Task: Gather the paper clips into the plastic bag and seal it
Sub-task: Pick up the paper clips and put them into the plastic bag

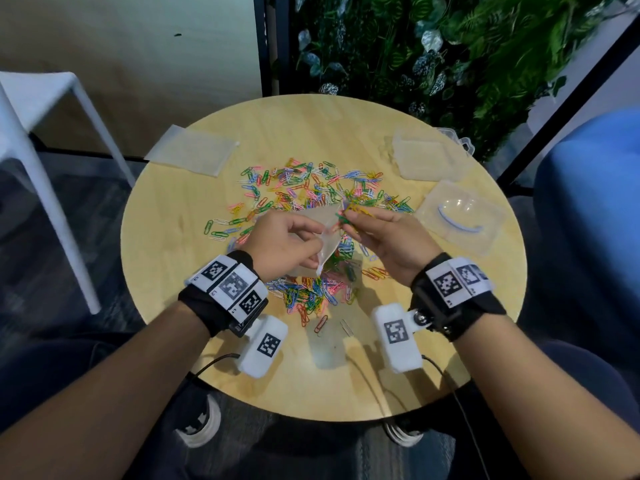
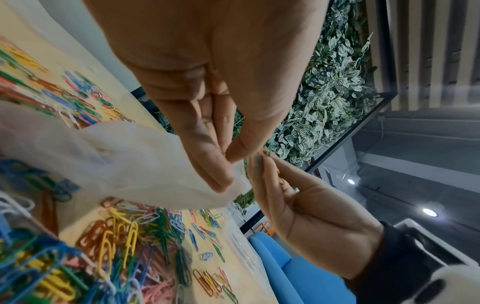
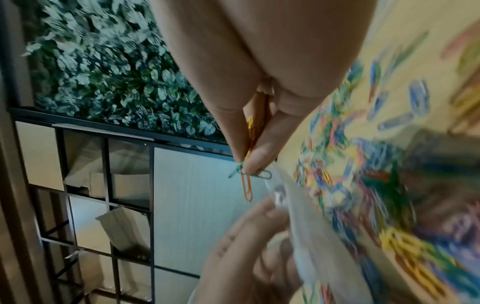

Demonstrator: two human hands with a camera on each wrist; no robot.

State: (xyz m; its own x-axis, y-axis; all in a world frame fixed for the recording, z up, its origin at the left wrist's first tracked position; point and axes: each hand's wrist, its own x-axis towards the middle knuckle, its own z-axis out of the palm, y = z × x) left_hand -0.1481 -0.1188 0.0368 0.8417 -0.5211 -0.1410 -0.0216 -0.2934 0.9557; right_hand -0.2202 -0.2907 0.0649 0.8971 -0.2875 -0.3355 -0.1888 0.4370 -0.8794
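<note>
Coloured paper clips (image 1: 304, 192) lie scattered in a wide heap over the middle of the round wooden table (image 1: 194, 341). My left hand (image 1: 284, 240) holds a small clear plastic bag (image 1: 327, 230) above the heap, pinching its rim between thumb and fingers (image 2: 215, 164). My right hand (image 1: 377, 233) is just right of the bag's top corner and pinches a small bunch of paper clips (image 3: 246, 181); an orange, a green and a grey one stick out below its fingertips (image 3: 255, 162). The bag (image 2: 124, 164) hangs over the clips.
A flat stack of clear bags (image 1: 192, 150) lies at the table's far left. Another bag pile (image 1: 424, 157) and a clear plastic lid (image 1: 459, 220) sit at the right. A white chair (image 1: 41, 133) stands left, a blue seat (image 1: 588, 220) right, a plant wall (image 1: 415, 46) behind.
</note>
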